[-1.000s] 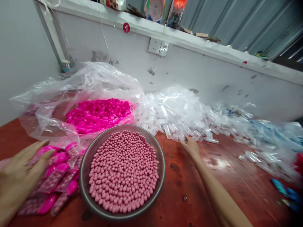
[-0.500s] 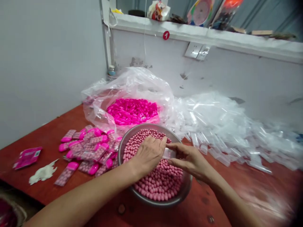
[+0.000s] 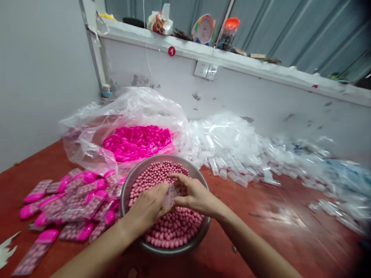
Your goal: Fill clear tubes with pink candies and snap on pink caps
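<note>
A steel bowl (image 3: 126, 181) full of pink beads (image 3: 171, 227) stands on the red table. Above the beads, my right hand (image 3: 195, 195) grips a small clear plastic tube container (image 3: 170, 196) between thumb and fingers. My left hand (image 3: 149, 202) is curled against the container's left end, back of the hand up. What its fingers hold, if anything, is hidden. Left of the bowl lies a heap of bead-filled containers (image 3: 84, 199) with bright pink caps. Behind the bowl, loose pink caps (image 3: 136, 143) fill an open clear plastic bag (image 3: 136, 102).
A large spread of clear tube containers (image 3: 232, 143) covers the back and right of the red table (image 3: 246, 224). A ledge (image 3: 185, 48) with small items runs along the wall, above a socket plate (image 3: 205, 70). A torn white patch (image 3: 6, 251) is at the left edge.
The view has swung right, so everything sits further left. Both hands stay together over the bowl; the left hand has turned and lowered a little beside the container.
</note>
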A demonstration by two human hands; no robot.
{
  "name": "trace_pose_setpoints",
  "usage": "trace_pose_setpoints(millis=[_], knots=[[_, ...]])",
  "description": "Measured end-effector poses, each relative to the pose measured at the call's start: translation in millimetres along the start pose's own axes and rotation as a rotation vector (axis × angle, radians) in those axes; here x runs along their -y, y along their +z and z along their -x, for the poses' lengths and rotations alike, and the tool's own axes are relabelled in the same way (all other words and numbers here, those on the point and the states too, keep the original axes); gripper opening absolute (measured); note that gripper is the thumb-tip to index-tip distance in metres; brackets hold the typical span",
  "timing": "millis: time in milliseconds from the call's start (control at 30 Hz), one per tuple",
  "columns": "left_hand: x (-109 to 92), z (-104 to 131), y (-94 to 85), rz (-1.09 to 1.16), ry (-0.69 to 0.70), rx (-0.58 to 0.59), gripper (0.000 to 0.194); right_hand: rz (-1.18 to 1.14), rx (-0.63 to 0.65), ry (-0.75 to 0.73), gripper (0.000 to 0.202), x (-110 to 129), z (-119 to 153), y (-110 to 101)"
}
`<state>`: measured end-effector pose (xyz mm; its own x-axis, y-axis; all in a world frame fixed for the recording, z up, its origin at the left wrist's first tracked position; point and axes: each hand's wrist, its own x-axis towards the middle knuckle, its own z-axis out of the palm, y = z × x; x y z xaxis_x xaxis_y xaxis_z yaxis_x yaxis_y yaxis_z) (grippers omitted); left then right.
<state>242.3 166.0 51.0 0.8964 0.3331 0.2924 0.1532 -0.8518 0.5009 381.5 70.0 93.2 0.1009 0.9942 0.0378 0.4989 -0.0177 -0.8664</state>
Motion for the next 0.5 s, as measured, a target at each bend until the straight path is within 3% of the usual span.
trace_pose_setpoints(millis=[100, 167, 233, 267, 367, 500], knots=[[2, 2, -2.9, 0.106, -0.037, -0.034, 0.037, -0.265, 0.097, 0.036, 0.059, -7, 2, -9], [6, 3, -4.3, 0.16, -0.043, -0.083, 0.043, -0.137, -0.071, 0.196, 0.043, -26, 4, -31], [9, 3, -3.8, 0.2, -0.077, -0.125, 0.038, 0.244, -0.471, 0.464, 0.032, -56, 7, -62], [10, 3, -3.1, 0.216, -0.105, -0.138, 0.034, 0.341, -0.582, 0.555, 0.034, -73, 9, -79], [9, 0, -1.8, 0.243, -0.179, -0.146, 0.025, 0.506, -0.73, 0.789, 0.036, -125, 18, -119], [8, -2, -2.7, 0.214, -0.19, -0.156, 0.023, 0.608, -0.784, 1.028, 0.041, -173, 23, -134]])
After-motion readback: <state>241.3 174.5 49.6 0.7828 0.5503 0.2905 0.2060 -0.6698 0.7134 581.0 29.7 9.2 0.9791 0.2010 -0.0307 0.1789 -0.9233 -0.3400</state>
